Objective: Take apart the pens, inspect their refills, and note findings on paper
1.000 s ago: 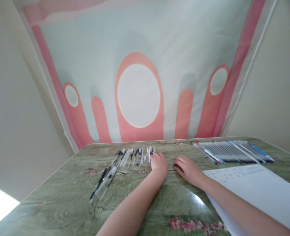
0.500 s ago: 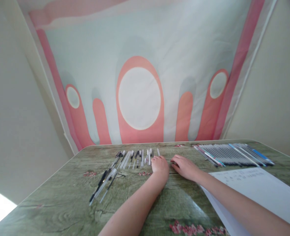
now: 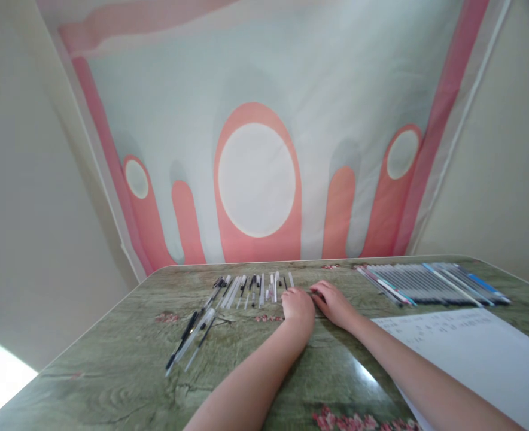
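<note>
My left hand (image 3: 298,306) is at the right end of a row of disassembled pen parts (image 3: 234,291), its fingers curled and mostly hidden behind the back of the hand. Close beside it, my right hand (image 3: 333,303) has its fingers bent and drawn together, pointing at the left hand. Whatever either hand grips is too small or hidden to make out. Clear tubes, dark refills and caps make up the row. Nearer to me on the left lies a loose pile of pen barrels and refills (image 3: 191,338).
Many assembled pens (image 3: 417,284) lie side by side at the back right, some with blue or pink parts. A white sheet with writing (image 3: 480,353) lies under my right forearm. The wood-patterned table (image 3: 112,371) ends at a patterned cloth backdrop (image 3: 255,78).
My hands have come closer together, the left one shifting slightly right. The whole view has moved a little. The pen parts and assembled pens lie as before.
</note>
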Motion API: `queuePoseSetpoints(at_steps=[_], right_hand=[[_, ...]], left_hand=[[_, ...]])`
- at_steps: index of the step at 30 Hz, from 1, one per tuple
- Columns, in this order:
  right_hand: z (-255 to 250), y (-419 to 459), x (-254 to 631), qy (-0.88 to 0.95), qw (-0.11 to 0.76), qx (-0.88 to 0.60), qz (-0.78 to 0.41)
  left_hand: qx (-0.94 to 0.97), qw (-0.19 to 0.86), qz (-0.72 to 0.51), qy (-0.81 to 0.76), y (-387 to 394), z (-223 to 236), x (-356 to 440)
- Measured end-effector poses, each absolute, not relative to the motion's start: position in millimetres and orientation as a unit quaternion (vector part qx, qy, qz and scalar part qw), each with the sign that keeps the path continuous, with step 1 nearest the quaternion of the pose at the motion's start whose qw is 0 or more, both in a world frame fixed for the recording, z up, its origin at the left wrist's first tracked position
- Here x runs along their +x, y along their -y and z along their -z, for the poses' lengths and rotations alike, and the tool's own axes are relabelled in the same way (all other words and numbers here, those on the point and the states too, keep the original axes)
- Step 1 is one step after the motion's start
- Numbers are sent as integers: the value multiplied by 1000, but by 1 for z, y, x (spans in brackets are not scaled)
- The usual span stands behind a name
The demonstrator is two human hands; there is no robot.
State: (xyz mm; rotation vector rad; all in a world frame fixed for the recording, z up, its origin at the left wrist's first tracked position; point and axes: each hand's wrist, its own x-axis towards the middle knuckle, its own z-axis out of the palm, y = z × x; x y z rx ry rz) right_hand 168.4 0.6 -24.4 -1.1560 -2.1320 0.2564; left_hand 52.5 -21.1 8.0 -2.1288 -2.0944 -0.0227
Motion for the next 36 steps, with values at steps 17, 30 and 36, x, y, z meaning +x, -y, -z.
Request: queuePoseSetpoints(at_steps=[17, 30, 36], right_hand=[[34, -9, 179, 797, 362, -472, -105], [30, -6, 185, 749, 338, -569, -39], [32, -8, 185, 730, 374, -570, -48]], left_hand=[[-814, 44, -2, 580, 32, -12, 69], [-823, 30, 34, 567, 35, -21, 64], [-822, 9, 68, 566, 24, -15, 52]])
